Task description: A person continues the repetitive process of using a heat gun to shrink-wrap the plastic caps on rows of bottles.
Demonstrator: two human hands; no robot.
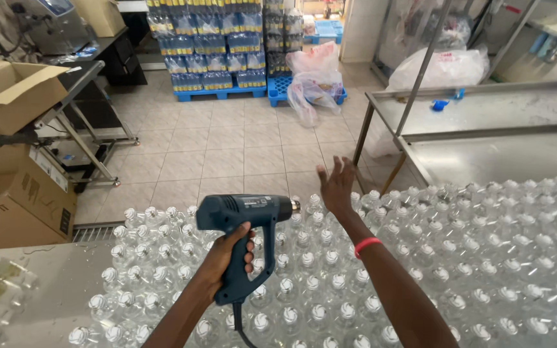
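My left hand (227,258), low centre of frame, is clamped on the blue heat gun (246,222), barrel pointing right toward my right hand (336,187), fingers spread just above the capped clear bottles (420,258).

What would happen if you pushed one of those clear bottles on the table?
One clear bottle probably would not fall: neighbours press in on every side. Its smooth plastic might feel slippery. I cannot tell if it is full, so its weight stays a guess. The left hand holds a heat gun above them.
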